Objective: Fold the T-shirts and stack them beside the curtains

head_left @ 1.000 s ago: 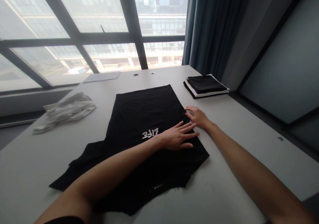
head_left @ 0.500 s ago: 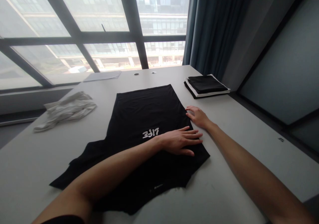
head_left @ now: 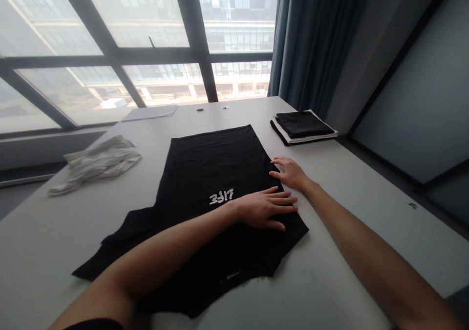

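Note:
A black T-shirt (head_left: 208, 164) with white lettering lies spread out on the white table, its neckline towards me and its hem towards the window. Reaching across the shirt, my left hand (head_left: 266, 208) rests flat near the right sleeve, fingers spread. My right hand (head_left: 289, 172) is at the shirt's right side edge, just beyond the left hand. Its thumb and fingers are apart, with the fingertips over the edge of the fabric. Part of the shirt is hidden under my left forearm.
A crumpled light-grey garment (head_left: 98, 164) lies at the left of the white table (head_left: 366, 203). At the back right sits a stack of folded black and white clothes (head_left: 306, 125). Papers (head_left: 150, 113) lie at the far edge by the window, near a blue curtain (head_left: 304, 41).
My right thumb has shifted slightly left, onto the shirt's edge, and away from the fingers. My left hand and the shirt look the same.

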The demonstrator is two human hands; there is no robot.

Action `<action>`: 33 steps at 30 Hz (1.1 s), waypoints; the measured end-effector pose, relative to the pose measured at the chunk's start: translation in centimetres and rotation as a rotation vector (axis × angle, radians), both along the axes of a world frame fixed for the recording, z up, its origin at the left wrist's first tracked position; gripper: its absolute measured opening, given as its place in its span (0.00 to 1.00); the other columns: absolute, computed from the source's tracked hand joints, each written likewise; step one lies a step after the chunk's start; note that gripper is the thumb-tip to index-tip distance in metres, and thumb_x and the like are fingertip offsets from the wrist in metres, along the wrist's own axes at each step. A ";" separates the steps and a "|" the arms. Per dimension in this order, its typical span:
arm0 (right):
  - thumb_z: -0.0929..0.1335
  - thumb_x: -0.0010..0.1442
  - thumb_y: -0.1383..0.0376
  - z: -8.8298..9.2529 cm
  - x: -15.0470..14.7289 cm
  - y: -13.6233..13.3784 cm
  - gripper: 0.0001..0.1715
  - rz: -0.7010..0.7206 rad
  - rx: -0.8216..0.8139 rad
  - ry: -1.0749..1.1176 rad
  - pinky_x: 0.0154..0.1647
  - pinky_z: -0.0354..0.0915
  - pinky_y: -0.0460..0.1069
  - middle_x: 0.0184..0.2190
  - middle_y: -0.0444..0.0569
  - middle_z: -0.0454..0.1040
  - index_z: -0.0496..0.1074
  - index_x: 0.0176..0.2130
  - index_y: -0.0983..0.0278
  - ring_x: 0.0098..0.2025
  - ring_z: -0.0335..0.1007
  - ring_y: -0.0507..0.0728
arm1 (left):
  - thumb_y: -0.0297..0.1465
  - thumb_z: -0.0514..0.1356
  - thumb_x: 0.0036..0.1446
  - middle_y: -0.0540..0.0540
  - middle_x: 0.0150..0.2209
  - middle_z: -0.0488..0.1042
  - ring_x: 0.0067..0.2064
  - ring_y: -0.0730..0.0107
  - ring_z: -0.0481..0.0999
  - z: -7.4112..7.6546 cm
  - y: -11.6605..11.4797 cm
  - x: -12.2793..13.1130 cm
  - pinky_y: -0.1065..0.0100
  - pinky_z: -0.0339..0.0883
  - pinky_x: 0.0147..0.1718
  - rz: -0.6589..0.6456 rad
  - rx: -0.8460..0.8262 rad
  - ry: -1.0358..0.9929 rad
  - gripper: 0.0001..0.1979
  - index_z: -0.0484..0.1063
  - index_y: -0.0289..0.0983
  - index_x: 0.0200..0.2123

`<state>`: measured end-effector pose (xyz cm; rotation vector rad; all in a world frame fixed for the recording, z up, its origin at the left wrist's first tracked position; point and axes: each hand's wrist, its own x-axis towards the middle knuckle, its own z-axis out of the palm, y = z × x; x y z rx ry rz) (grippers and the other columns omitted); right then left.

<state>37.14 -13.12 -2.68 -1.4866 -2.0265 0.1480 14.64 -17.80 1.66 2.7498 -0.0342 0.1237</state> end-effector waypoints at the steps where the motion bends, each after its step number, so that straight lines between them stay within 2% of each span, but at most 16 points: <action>1: 0.73 0.59 0.55 0.0 0.0 0.0 0.23 0.001 -0.001 0.000 0.65 0.60 0.61 0.58 0.55 0.74 0.77 0.52 0.61 0.62 0.66 0.65 | 0.44 0.58 0.68 0.43 0.72 0.52 0.73 0.54 0.47 0.0 0.0 0.0 0.49 0.36 0.71 -0.001 0.000 -0.004 0.35 0.51 0.43 0.72; 8: 0.73 0.59 0.55 -0.1 0.1 0.0 0.22 0.002 -0.003 0.004 0.65 0.60 0.61 0.58 0.55 0.74 0.77 0.51 0.60 0.62 0.67 0.65 | 0.43 0.59 0.67 0.44 0.72 0.53 0.73 0.54 0.48 0.0 0.0 -0.1 0.49 0.37 0.71 0.004 -0.013 -0.016 0.35 0.51 0.45 0.72; 19: 0.73 0.59 0.55 0.0 0.1 0.0 0.22 0.008 -0.007 0.006 0.65 0.60 0.61 0.58 0.55 0.74 0.77 0.52 0.60 0.63 0.66 0.65 | 0.43 0.59 0.67 0.47 0.73 0.50 0.74 0.57 0.45 0.4 -0.2 0.0 0.52 0.33 0.71 0.031 -0.026 0.049 0.35 0.51 0.46 0.72; 27: 0.73 0.59 0.56 0.1 0.0 -0.1 0.22 0.002 -0.005 0.003 0.65 0.60 0.61 0.58 0.55 0.74 0.76 0.52 0.61 0.62 0.66 0.65 | 0.42 0.60 0.66 0.44 0.72 0.53 0.73 0.55 0.48 0.0 -0.1 0.0 0.50 0.37 0.71 0.009 -0.028 -0.022 0.35 0.53 0.45 0.72; 30: 0.73 0.59 0.56 0.2 0.0 -0.1 0.22 0.003 -0.001 0.002 0.65 0.60 0.61 0.58 0.55 0.74 0.77 0.51 0.60 0.62 0.66 0.65 | 0.42 0.60 0.66 0.44 0.71 0.56 0.72 0.55 0.51 0.3 -0.1 -0.1 0.50 0.40 0.71 0.003 -0.030 -0.052 0.32 0.58 0.45 0.70; 33: 0.73 0.59 0.55 0.2 0.0 0.0 0.22 0.006 -0.005 0.007 0.64 0.61 0.61 0.58 0.54 0.74 0.77 0.51 0.60 0.62 0.67 0.65 | 0.40 0.57 0.69 0.44 0.65 0.68 0.68 0.60 0.62 0.7 0.2 -0.1 0.55 0.46 0.70 0.047 -0.041 -0.154 0.22 0.68 0.44 0.63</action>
